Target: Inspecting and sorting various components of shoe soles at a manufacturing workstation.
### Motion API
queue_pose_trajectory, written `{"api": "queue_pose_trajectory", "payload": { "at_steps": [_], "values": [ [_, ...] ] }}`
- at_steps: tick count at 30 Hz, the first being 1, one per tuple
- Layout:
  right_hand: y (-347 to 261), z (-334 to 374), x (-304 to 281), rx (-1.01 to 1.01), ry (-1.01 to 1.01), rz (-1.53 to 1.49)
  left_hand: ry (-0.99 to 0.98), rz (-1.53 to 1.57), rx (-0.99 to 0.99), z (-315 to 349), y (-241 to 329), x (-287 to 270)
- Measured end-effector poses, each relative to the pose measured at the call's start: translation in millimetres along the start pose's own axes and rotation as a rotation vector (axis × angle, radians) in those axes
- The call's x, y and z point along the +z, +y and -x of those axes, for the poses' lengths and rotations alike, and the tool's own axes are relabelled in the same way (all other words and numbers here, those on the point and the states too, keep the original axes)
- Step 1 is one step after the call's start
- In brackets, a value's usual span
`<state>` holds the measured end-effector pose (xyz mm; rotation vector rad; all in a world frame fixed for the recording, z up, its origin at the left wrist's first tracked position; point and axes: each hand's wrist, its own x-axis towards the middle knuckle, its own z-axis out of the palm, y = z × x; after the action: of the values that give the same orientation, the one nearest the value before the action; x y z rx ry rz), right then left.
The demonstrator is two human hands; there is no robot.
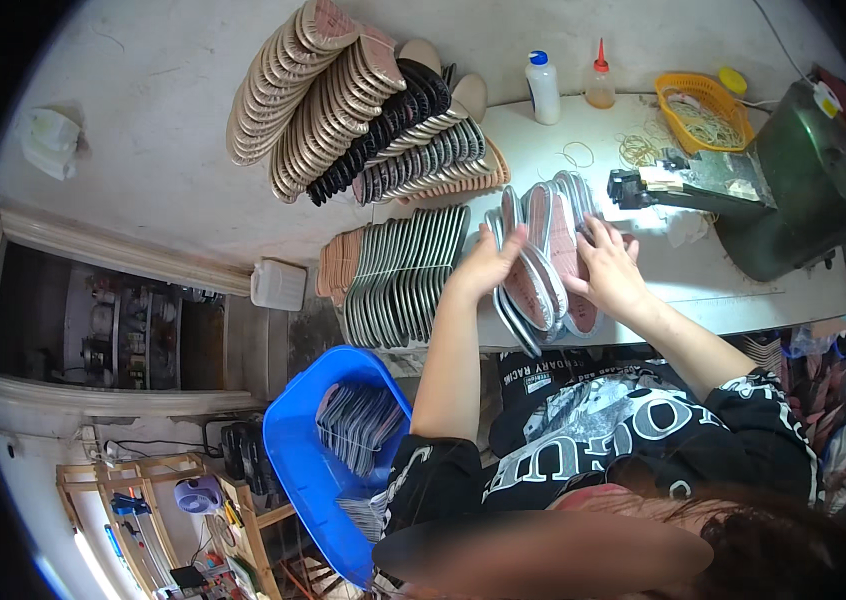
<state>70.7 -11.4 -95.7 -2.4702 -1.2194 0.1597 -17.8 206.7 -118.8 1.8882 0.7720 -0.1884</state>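
Note:
Several shoe soles (547,212) with pinkish faces and grey rims stand in a loose, fanned bunch at the table's front edge. My left hand (486,266) grips the bunch from its left side, thumb over the pinkish face of one sole. From the right, my right hand (611,270) holds the bunch, its thumb on a sole near the lower end and its fingers bent at the far side. What lies under the fingertips is partly hidden. Left of my left hand stands a row of grey-edged soles (405,275), tied with a thin band.
Tall stacks of beige soles (293,85) and black soles (383,135) stand at the back left. A blue bin (288,440) holds more soles. Behind my hands are a white bottle (543,90), a red-tipped bottle (600,88) and a yellow basket (678,110). A dark green machine (783,200) stands right.

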Motion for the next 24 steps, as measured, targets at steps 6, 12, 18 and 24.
{"api": "queue_pose_trajectory", "payload": {
  "at_steps": [6,12,18,24],
  "values": [
    [9,-6,-1,0.051,-0.043,-0.235,-0.131,-0.003,-0.116,14,32,-3],
    [0,-33,-19,0.252,-0.267,-0.881,-0.182,0.260,-0.069,25,20,-22],
    [-23,-70,-5,0.030,-0.233,-0.418,-0.061,-0.189,-0.060,10,25,-15],
    [-32,-55,12,-0.029,-0.225,-0.615,-0.093,0.089,-0.070,18,6,-33]
  ]
}}
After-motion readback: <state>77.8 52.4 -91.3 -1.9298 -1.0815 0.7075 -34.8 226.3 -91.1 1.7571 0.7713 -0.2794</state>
